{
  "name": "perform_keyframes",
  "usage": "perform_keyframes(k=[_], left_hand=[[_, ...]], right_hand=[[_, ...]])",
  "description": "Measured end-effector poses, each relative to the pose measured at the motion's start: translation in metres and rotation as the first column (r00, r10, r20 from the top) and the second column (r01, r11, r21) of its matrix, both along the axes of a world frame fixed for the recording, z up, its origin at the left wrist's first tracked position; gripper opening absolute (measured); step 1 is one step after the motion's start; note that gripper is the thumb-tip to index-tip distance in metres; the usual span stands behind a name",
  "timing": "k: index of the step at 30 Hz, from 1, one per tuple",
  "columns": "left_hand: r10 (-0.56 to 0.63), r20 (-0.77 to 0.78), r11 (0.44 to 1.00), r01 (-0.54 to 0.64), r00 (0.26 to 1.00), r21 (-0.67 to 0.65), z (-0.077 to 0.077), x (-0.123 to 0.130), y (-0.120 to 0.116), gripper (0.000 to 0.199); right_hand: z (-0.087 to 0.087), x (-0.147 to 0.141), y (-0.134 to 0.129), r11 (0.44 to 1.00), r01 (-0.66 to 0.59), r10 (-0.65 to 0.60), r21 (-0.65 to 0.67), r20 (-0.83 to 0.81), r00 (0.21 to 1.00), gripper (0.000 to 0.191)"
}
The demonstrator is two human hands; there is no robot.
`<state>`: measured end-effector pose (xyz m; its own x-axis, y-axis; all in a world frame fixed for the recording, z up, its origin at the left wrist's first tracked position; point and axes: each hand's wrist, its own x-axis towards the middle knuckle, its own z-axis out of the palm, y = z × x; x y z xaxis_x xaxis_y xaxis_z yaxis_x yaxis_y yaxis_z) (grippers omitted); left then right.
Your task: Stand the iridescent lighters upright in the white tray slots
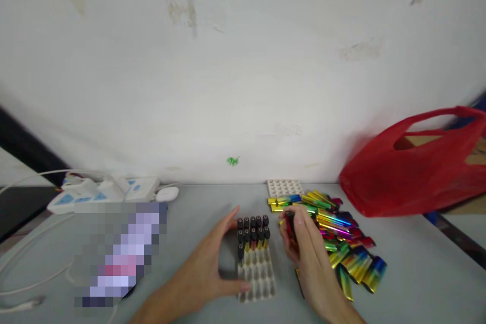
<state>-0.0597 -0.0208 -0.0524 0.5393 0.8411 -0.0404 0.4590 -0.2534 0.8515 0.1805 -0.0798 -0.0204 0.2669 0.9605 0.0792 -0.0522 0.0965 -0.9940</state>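
Observation:
A white tray (pixel 257 278) stands on the grey table, its rear rows filled with several black-topped pieces (pixel 253 230) and its front cells bare. My left hand (pixel 212 258) spans the tray's left side, thumb on the front left part, fingers near the rear left corner. To the right of the tray, my right hand (pixel 304 248) is closed around a dark piece with a red side (pixel 290 223); the fingers hide much of it. Beside and behind that hand lies a pile of shiny multicoloured pieces (pixel 336 220).
A second white tray (pixel 285 187) lies by the wall. At the right is a red plastic bag (pixel 410 172). On the left are a white power strip (pixel 144 190) with cables, a white oval object (pixel 167 193) and a pixelated object (pixel 125 258).

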Motion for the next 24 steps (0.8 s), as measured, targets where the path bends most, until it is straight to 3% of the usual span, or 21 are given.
perform_keyframes(k=[4,8,13,19,24], left_hand=[[0.004,-0.003,1.0,-0.004,1.0,-0.011,0.001,0.0,0.001,0.136],[-0.002,0.012,1.0,0.002,1.0,0.006,0.002,0.001,0.001,0.136],[-0.005,0.015,1.0,0.005,1.0,0.009,0.002,0.001,0.001,0.134],[-0.057,0.033,0.998,0.056,0.998,0.025,0.002,0.001,0.002,0.132],[-0.045,0.045,0.999,0.044,0.998,0.033,0.0,0.0,0.002,0.13]], right_hand=[[0.001,0.002,-0.009,0.984,-0.048,-0.008,0.17,0.314,0.949,0.027],[0.0,0.007,-0.014,0.922,-0.14,-0.087,0.361,0.545,0.834,0.017],[0.005,0.007,-0.017,0.873,-0.357,0.008,0.332,0.723,0.691,0.023],[0.002,0.003,-0.013,0.831,-0.442,-0.028,0.338,0.819,0.573,0.018],[-0.002,0.004,-0.012,0.828,-0.472,-0.003,0.304,0.844,0.537,0.017]])
